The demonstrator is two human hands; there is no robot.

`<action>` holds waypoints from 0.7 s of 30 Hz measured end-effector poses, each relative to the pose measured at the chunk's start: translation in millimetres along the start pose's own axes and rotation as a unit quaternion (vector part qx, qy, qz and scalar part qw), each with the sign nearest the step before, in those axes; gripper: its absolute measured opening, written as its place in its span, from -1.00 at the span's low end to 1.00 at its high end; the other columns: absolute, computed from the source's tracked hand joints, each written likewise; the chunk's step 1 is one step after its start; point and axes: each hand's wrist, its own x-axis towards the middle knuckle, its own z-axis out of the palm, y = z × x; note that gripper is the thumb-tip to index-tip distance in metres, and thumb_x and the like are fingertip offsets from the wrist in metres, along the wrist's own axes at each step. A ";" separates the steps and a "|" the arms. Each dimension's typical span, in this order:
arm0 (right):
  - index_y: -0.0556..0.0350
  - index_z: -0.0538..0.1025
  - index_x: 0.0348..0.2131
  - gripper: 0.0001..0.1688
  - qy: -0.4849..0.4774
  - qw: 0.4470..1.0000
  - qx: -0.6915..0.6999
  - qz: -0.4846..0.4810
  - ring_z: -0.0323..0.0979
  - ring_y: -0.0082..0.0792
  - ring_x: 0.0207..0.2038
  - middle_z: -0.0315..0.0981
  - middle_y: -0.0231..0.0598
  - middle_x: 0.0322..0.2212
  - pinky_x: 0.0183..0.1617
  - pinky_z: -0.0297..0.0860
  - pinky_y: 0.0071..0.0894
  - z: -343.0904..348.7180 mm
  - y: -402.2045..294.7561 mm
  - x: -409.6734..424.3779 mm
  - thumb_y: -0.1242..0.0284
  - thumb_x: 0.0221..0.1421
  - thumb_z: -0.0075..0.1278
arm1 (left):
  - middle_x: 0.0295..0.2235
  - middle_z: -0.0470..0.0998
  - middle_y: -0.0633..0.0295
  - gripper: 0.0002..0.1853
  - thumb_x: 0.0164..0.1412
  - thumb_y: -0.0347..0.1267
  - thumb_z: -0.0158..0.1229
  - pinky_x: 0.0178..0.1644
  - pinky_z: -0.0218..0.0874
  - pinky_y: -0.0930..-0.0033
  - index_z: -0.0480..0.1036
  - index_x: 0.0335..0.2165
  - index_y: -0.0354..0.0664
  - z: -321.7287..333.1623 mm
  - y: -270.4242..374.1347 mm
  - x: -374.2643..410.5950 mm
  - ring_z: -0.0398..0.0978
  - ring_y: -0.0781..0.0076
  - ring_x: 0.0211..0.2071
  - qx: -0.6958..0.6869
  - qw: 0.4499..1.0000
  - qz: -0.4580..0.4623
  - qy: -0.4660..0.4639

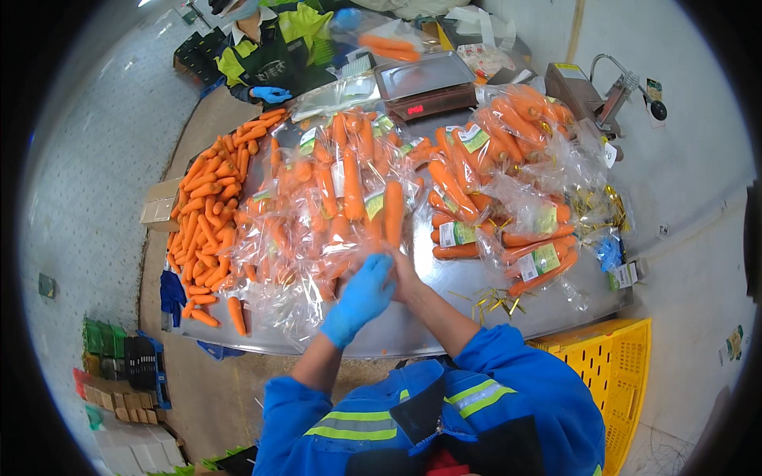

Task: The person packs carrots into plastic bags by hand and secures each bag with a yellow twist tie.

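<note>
My left hand (362,296), in a blue glove, and my bare right hand (406,275) meet at the gathered neck of a clear plastic bag of carrots (392,208). The bag lies on the steel table (411,324), carrots pointing away from me, and bears a green and white label. The fingers overlap, so the exact grip on the neck is partly hidden. Left of my hands are more clear bags of carrots (309,202), their mouths loose and crumpled. To the right lie several labelled bags of carrots (536,259). Gold twist ties (499,304) are scattered near the table's front edge.
Loose carrots (205,220) are heaped at the left. Beyond the bags stands a weighing scale (425,77). A bag-neck sealer (586,92) is at the far right. Opposite, a co-worker's gloved hand (271,94) rests near the table. A yellow crate (613,381) stands by my right side.
</note>
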 end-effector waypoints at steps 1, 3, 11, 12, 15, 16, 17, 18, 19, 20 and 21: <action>0.10 0.37 -0.22 -0.55 -0.005 1.000 -0.025 -0.007 0.37 -0.39 -0.33 0.41 -0.28 -0.39 -0.24 0.30 -0.37 -12.3 1.7 0.1 0.12 0.11 -0.20 | -0.44 0.39 0.12 -0.92 0.04 -0.46 0.03 -0.35 0.25 0.33 0.41 -0.43 -0.24 -11.7 28.5 -7.8 0.40 0.26 -0.41 -0.117 0.991 -0.063 -0.019; 0.05 0.36 -0.37 -0.78 -0.014 0.999 -0.039 0.012 0.29 -0.48 -0.48 0.31 -0.42 -0.55 -0.37 0.26 -0.45 -34.1 -1.4 -14.3 0.28 0.09 -0.14 | -0.49 0.41 0.16 -0.75 0.13 -0.26 -0.02 -0.37 0.26 0.34 0.42 -0.47 -0.22 -19.4 23.9 -38.2 0.40 0.29 -0.47 -0.355 0.916 -0.185 -0.030; 0.07 0.36 -0.52 -0.85 -0.045 0.991 -0.091 0.082 0.28 -0.53 -0.56 0.29 -0.43 -0.63 -0.45 0.26 -0.51 -0.9 35.8 -103.9 0.41 0.05 -0.07 | -0.36 0.47 0.14 0.05 -0.10 0.40 -0.26 -0.16 0.30 0.22 0.18 -0.02 -0.39 66.5 -1.5 -77.3 0.42 0.30 -0.27 -0.777 0.502 -0.377 -0.045; 0.09 0.38 -0.52 -0.85 -0.065 0.982 -0.154 0.090 0.31 -0.50 -0.52 0.33 -0.39 -0.59 -0.41 0.28 -0.50 -7.4 45.6 -112.9 0.41 0.04 -0.07 | -0.35 0.47 0.15 0.06 -0.09 0.39 -0.25 -0.14 0.29 0.21 0.11 0.02 -0.40 65.5 9.9 -73.1 0.42 0.30 -0.26 -0.780 0.510 -0.359 -0.050; 0.13 0.43 -0.51 -0.83 -0.081 0.935 -0.324 0.120 0.39 -0.43 -0.43 0.42 -0.25 -0.50 -0.31 0.33 -0.45 -34.5 60.5 -142.6 0.39 0.02 -0.05 | -0.33 0.47 0.15 0.06 -0.02 0.31 -0.18 -0.10 0.27 0.17 -0.07 0.12 -0.40 69.1 2.8 -75.8 0.43 0.28 -0.29 -0.851 0.403 -0.292 -0.167; 0.14 0.45 -0.51 -0.82 -0.065 0.919 -0.367 0.130 0.41 -0.41 -0.40 0.44 -0.22 -0.47 -0.28 0.34 -0.43 -38.9 60.8 -152.8 0.38 0.01 -0.04 | -0.46 0.43 0.34 -0.18 0.11 0.07 -0.08 -0.19 0.27 0.31 0.02 0.10 -0.37 70.2 3.1 -81.7 0.40 0.48 -0.46 -0.828 0.430 -0.339 -0.123; 0.16 0.47 -0.50 -0.80 -0.048 0.901 -0.408 0.140 0.42 -0.39 -0.37 0.45 -0.19 -0.45 -0.24 0.35 -0.41 -44.9 60.4 -164.5 0.37 0.01 -0.04 | -0.50 0.39 0.39 -0.25 0.12 0.00 -0.07 -0.23 0.25 0.36 0.04 0.09 -0.36 71.1 3.1 -85.7 0.36 0.54 -0.51 -0.877 0.346 -0.303 -0.139; 0.20 0.46 -0.32 -0.67 -0.103 0.919 -0.348 0.158 0.43 -0.36 -0.26 0.45 -0.14 -0.34 -0.14 0.34 -0.40 -64.4 60.7 -173.4 0.28 0.04 -0.05 | -0.54 0.35 0.44 -0.31 0.14 -0.07 -0.06 -0.27 0.23 0.41 0.06 0.07 -0.35 70.3 4.9 -88.7 0.33 0.61 -0.55 -0.916 0.261 -0.264 -0.153; 0.20 0.42 -0.25 -0.59 -0.049 0.967 -0.224 0.109 0.42 -0.38 -0.27 0.44 -0.18 -0.34 -0.16 0.34 -0.40 -52.1 66.1 -175.4 0.21 0.05 -0.06 | -0.58 0.31 0.49 -0.37 0.15 -0.14 -0.04 -0.31 0.20 0.46 0.08 0.06 -0.34 65.9 14.2 -85.7 0.29 0.67 -0.59 -0.944 0.172 -0.226 -0.167; 0.20 0.39 -0.19 -0.50 0.006 0.994 -0.094 0.059 0.41 -0.40 -0.28 0.43 -0.21 -0.33 -0.18 0.34 -0.40 -37.2 74.1 -174.0 0.14 0.05 -0.07 | -0.65 0.18 0.55 -0.54 0.16 -0.27 -0.09 -0.41 0.10 0.53 0.18 -0.03 -0.33 57.2 24.4 -87.9 0.17 0.78 -0.66 -0.956 0.104 -0.215 -0.169; 0.20 0.35 -0.13 -0.40 0.060 0.997 0.037 0.006 0.41 -0.42 -0.28 0.42 -0.25 -0.32 -0.20 0.34 -0.40 -23.0 81.5 -169.8 0.06 0.05 -0.07 | -0.66 0.18 0.55 -0.57 0.15 -0.29 -0.09 -0.42 0.10 0.53 0.19 -0.05 -0.32 51.8 37.2 -93.0 0.17 0.77 -0.67 -0.954 0.110 -0.213 -0.179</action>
